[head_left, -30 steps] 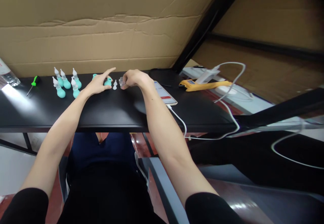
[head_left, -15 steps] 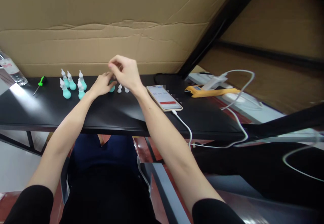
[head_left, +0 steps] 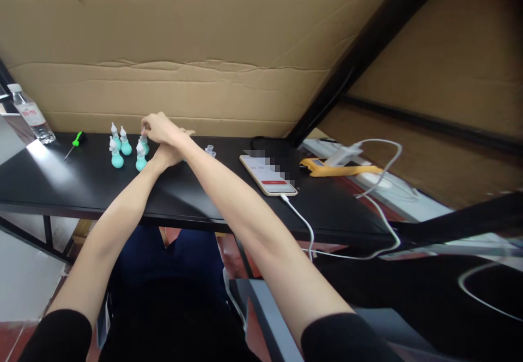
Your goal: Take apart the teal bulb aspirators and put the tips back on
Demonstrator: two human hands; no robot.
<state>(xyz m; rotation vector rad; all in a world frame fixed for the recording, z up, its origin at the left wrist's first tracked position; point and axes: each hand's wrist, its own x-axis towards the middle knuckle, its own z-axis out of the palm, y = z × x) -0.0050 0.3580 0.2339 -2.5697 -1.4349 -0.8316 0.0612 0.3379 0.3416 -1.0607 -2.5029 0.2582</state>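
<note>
Right hand (head_left: 160, 128) crosses over left hand (head_left: 171, 154), fingertips pinching the white tip of a teal bulb bottle (head_left: 144, 143) standing on the black table (head_left: 65, 179). Left hand's grip: can't tell.

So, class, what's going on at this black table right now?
A person sits at the black table with arms crossed over each other. The right hand reaches across to a teal squeeze bulb with a white tip at the edge of a standing group of them, fingertips at its tip. The left hand rests on the table beneath it. A phone lies charging to the right.
</note>
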